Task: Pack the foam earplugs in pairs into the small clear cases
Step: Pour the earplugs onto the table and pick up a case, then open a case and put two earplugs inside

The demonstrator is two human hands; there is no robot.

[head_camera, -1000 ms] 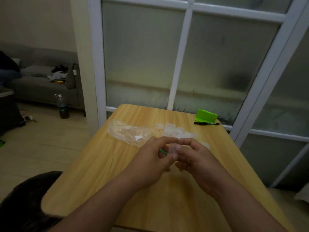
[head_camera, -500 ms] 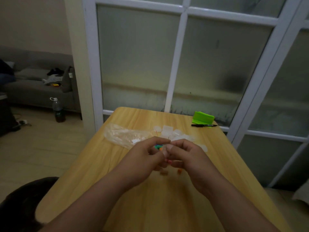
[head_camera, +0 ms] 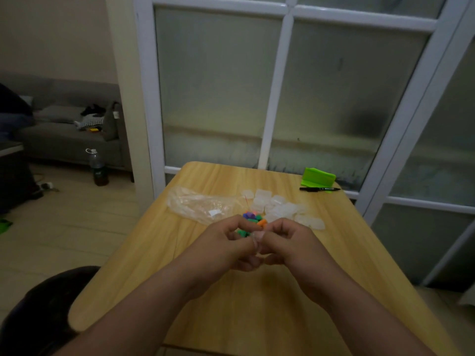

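1. Head view, centre of the frame: the left hand (head_camera: 226, 244) and the right hand (head_camera: 291, 242) meet above the middle of the wooden table (head_camera: 231, 304), fingers curled and thumbs nearly touching.
2. Each grip is closed in a pinch on the held case (head_camera: 255, 241), a small, pale, see-through piece between the thumb tips. Most of it is hidden, so I cannot tell whether it is open or what is inside.
3. Just above the hands, a heap of coloured foam earplugs (head_camera: 253, 217) lies on the table: purple, blue, green and orange. One green plug shows just behind the left fingers.
4. Right of the heap and touching it is a cluster of small clear cases (head_camera: 280, 208), spreading toward the right edge of the table.
5. Left of the heap lies a crumpled clear plastic bag (head_camera: 198, 205).
6. In the table's upper right corner, a bright green object (head_camera: 318, 176) sits with a black marker (head_camera: 320, 188) just in front of it.
7. At left frame, a dark bottle (head_camera: 98, 168) stands on the floor before a grey sofa (head_camera: 64, 142).
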